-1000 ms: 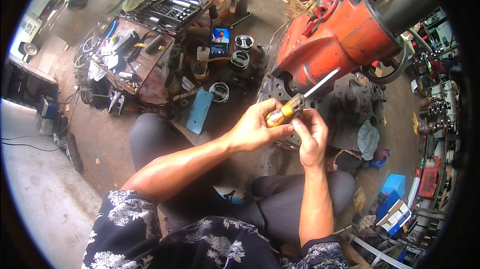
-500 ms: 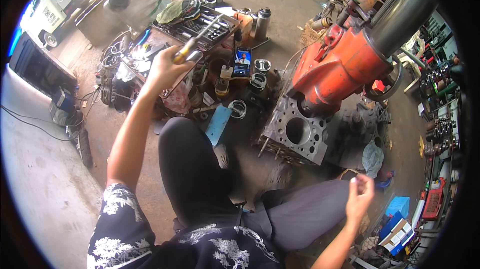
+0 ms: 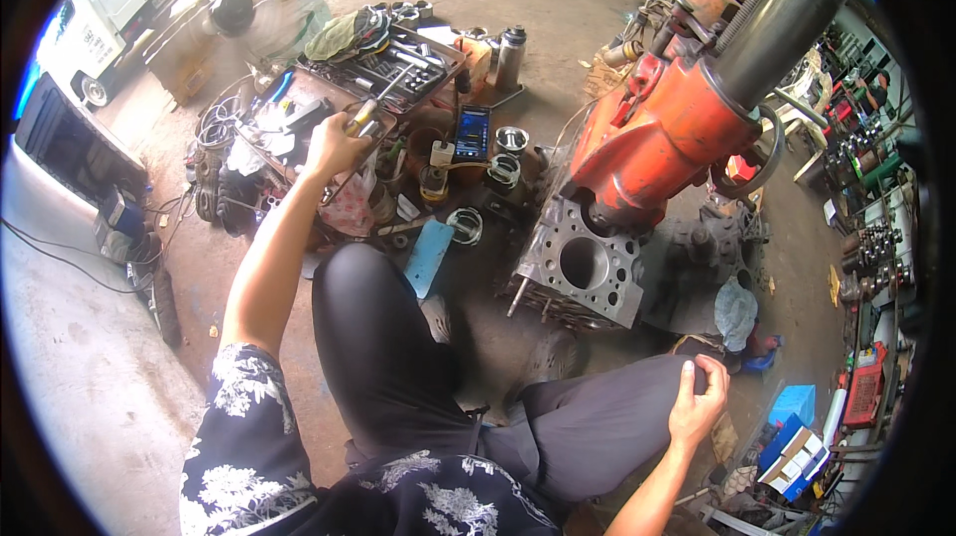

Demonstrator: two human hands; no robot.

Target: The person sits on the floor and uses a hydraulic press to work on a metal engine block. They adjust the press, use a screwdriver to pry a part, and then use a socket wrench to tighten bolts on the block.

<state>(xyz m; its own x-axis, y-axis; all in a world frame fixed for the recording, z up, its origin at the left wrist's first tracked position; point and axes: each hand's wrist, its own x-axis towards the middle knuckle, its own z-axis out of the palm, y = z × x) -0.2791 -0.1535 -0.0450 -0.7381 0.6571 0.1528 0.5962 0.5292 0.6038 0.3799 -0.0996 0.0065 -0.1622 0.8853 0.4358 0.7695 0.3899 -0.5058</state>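
Workshop floor seen from above, read left to right. At far left, the left hand (image 3: 334, 145) is stretched out over a low tool tray (image 3: 269, 137) and is clenched around a screwdriver (image 3: 364, 116) with a yellowish handle and a thin metal shaft; the tool sits above the tray's clutter, just short of an open socket set (image 3: 403, 63) lying farther off. Right of these, on the floor, stand a phone (image 3: 472, 132) with a lit screen, several pistons (image 3: 511, 140), and a blue flat piece (image 3: 429, 255) near the person's raised knee. At centre lies a bare grey engine block (image 3: 580, 267) with one open cylinder bore facing up, apart from both hands; behind it rises a large orange machine housing (image 3: 665, 133). At near right, the right hand (image 3: 697, 404) rests on the person's thigh, fingers loosely curled and grasping nothing that can be seen. Judged from this layout, the block is stripped and untouched, and the parts are not yet fitted.
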